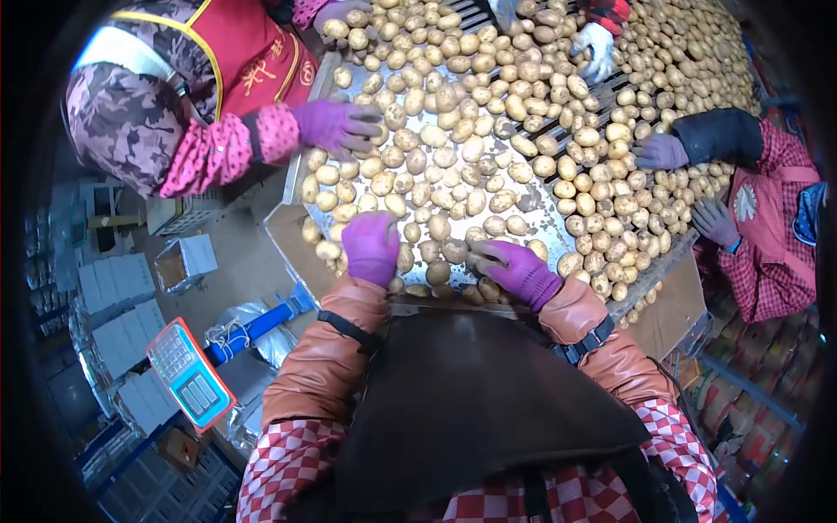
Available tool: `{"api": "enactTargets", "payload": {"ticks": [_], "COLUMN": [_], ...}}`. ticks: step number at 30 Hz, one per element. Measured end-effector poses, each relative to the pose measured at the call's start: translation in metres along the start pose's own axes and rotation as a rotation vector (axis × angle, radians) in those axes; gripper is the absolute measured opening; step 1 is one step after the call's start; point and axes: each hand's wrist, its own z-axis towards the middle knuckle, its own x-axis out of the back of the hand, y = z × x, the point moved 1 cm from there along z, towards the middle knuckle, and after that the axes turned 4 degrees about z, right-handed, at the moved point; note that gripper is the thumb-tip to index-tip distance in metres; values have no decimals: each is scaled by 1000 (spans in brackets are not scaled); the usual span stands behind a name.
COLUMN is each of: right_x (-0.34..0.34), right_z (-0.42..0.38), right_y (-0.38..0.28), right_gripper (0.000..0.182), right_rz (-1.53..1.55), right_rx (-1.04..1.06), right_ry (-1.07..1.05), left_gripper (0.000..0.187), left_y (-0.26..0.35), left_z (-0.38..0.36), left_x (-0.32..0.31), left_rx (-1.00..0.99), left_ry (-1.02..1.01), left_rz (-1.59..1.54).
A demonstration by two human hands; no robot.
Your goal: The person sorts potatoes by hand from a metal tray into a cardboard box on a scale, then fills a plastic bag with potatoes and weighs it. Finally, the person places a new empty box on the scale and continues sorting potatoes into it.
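Head view: we see our left hand [370, 247] in a purple glove, palm down on potatoes [453, 187] at the lower centre of the metal table [532, 205]; its grip is hidden, so we cannot tell what it holds. Our right hand [520, 270] curls over a potato [479, 259], fingers half closed. We judge the potatoes firm, roundish, dusty and not fragile; best cupped whole. Co-workers' gloved hands [336, 125] sort at upper left and right.
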Motion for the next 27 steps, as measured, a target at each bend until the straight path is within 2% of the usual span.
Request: {"api": "enactTargets", "payload": {"ticks": [1,2,3,4,5,7,8,9,10,13,14,17,18,19,21,22,24,25,26,27], "right_x": [4,7,12,20,23,27,35,36,36,38,38,39,39,45,58,60,65,69,72,76], "right_z": [-4,-9,-13,-16,-16,-19,-24,-27,-29,-33,-33,-32,-30,-29,-24,-16,-1,8,21,37], "right_y": [9,21,29,23,26,38,20,25,28,34,34,33,31,25,6,15,21,16,13,12], "right_gripper": [42,42,42,42,42,43,44,44,44,43,43,41,41,39,36,36,34,33,35,36], "right_rz": [45,89,129,1,-33,-99,143,191,242,245,202,109,86,131,214,248,279,307,167,30], "right_rx": [-13,-29,-44,43,91,177,-39,-54,-66,-51,-31,39,61,0,-127,-52,-19,8,96,184], "right_ry": [66,132,199,218,253,318,315,323,329,341,339,313,299,300,287,318,372,388,388,388], "left_gripper": [20,24,36,52,55,58,58,58,50,44,32,22,27,25,26,25,28,30,32,36], "left_y": [12,24,47,56,55,54,62,69,71,68,66,61,58,49,32,17,-28,-42,-55,-75], "left_z": [15,30,56,82,104,139,144,145,134,149,146,127,115,98,60,33,-28,-60,-91,-128], "left_x": [-1,-12,-7,-10,-30,-54,-66,-76,-76,-76,-79,-67,-54,-40,4,21,58,75,93,93], "left_rx": [26,-12,237,338,385,365,296,225,165,353,210,462,519,551,555,482,260,422,583,833], "left_ry": [-5,91,-258,-378,-366,-470,-523,-577,-532,-587,-490,-565,-550,-513,-423,-451,-353,-297,-228,-65], "left_rz": [-65,-73,-41,-71,32,-13,59,134,95,-12,8,-884,-1137,-1306,-1387,-1642,-1225,-1234,-1247,-1216]}}
